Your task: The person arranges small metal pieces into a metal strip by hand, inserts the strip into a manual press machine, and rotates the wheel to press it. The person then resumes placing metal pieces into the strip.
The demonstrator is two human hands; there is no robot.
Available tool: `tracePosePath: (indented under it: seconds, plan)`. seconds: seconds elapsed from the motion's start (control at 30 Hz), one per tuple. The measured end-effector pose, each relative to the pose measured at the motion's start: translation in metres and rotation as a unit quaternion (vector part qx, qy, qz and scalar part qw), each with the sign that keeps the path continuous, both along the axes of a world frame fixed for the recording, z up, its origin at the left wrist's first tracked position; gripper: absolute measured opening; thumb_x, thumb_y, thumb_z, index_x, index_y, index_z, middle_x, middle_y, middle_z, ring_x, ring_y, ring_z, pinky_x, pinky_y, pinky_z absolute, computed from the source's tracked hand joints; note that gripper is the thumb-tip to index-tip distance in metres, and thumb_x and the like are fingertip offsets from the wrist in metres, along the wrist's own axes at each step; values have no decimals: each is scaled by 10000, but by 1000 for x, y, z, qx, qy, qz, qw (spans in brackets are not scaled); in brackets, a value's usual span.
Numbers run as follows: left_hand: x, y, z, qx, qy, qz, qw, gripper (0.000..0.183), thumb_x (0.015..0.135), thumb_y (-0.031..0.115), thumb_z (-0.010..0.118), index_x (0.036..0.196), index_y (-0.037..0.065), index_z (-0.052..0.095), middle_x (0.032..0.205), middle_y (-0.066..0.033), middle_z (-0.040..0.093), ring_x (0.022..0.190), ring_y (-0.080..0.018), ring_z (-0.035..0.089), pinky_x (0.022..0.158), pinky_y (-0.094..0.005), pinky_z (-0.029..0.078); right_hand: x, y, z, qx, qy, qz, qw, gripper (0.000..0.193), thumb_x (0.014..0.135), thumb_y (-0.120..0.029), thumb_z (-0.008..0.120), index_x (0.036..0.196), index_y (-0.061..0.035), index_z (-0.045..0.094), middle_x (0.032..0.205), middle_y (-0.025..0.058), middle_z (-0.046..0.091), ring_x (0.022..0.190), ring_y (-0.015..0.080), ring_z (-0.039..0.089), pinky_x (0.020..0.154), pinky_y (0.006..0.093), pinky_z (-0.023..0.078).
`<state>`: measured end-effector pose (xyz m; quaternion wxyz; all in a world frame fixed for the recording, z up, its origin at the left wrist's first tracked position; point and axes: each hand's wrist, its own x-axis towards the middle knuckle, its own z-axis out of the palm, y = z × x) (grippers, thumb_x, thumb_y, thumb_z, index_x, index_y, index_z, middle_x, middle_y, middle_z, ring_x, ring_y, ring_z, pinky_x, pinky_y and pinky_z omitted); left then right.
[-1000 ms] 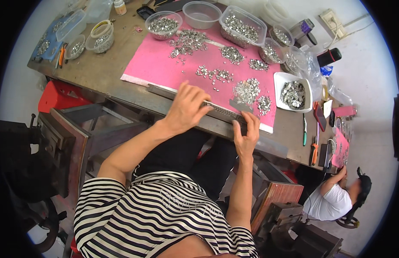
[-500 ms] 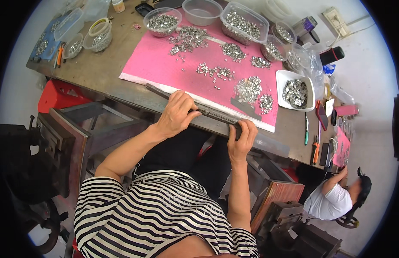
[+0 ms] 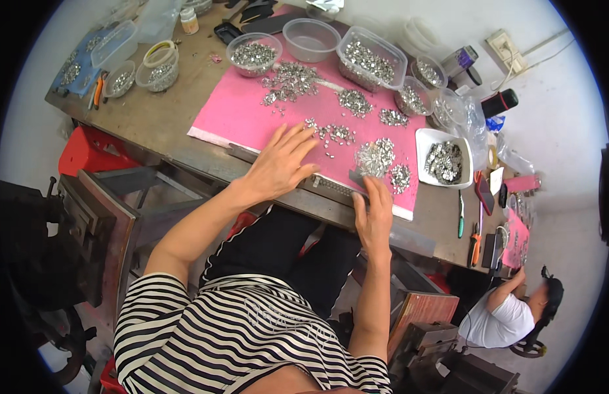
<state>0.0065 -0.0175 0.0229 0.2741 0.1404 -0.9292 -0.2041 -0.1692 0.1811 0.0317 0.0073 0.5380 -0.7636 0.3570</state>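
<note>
A long, dark metal bar with a row of small slots [image 3: 333, 186] lies along the near table edge, by the white border of the pink cloth [image 3: 226, 108]. My left hand [image 3: 278, 165] is open, its fingers stretched over the cloth toward a small scatter of shiny metal pieces [image 3: 337, 134]. Its palm covers the middle of the bar. At the bar's right end, my right hand [image 3: 375, 213] is closed on it between thumb and fingers. Just beyond those fingertips lie a flat grey strip [image 3: 357, 177], partly hidden, and a bigger heap of metal pieces [image 3: 375, 156].
Plastic tubs of metal pieces [image 3: 369, 62] line the cloth's far side, beside an empty round tub [image 3: 311, 41]. A white square dish [image 3: 443, 157] stands right, near orange-handled pliers [image 3: 474, 246]. A red stool [image 3: 91, 152] is at left. Another person [image 3: 501, 308] sits far right.
My left hand has let go of the bar, opened and reached forward over the cloth. My right hand stays at the bar's right end. The whole view has shifted slightly.
</note>
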Motion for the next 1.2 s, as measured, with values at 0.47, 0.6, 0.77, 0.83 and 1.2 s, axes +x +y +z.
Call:
tracePosePath:
  seconds: [0.47, 0.6, 0.77, 0.83, 1.2]
  plan:
    - [-7, 8, 4, 56, -166, -128, 976, 665, 1067, 446, 401, 1460, -90, 431, 1543, -252, 429, 1465, -359, 382, 1216, -614, 172, -13, -54, 7, 145, 84, 163, 972, 377, 980, -64, 551, 1344, 28, 578, 1469, 180, 535, 1384, 364, 471, 1174, 491, 335]
    - [10, -3, 6, 100, -55, -92, 989, 454, 1033, 336, 531, 1354, 23, 603, 1403, -190, 596, 1398, -335, 483, 1216, -598, 196, -20, -37, 13, 69, 23, 158, 985, 280, 958, -47, 587, 1216, 38, 654, 1315, 198, 638, 1287, 377, 552, 1115, 454, 405]
    - [-7, -24, -3, 112, 91, 15, 989, 111, 872, 180, 709, 929, 86, 726, 937, -58, 677, 899, -254, 590, 943, -519, 382, -17, -47, 12, 31, -35, 73, 996, 212, 900, -3, 646, 1107, 1, 690, 1086, 173, 676, 997, 359, 627, 875, 427, 500]
    - [-13, -24, -1, 60, 47, 37, 996, 74, 874, 182, 707, 911, 119, 719, 905, -40, 657, 924, -245, 588, 993, -500, 349, -16, -52, 6, -5, -4, 62, 998, 135, 882, 3, 663, 1013, 3, 697, 989, 152, 657, 929, 342, 609, 831, 428, 492]
    - [-35, -40, -7, -6, 46, 28, 999, 67, 856, 160, 724, 923, 163, 719, 905, -24, 635, 978, -238, 573, 1023, -540, 303, -5, -89, -8, 6, 32, 16, 999, 132, 848, -90, 756, 918, 4, 695, 872, 133, 631, 818, 290, 625, 744, 393, 497]
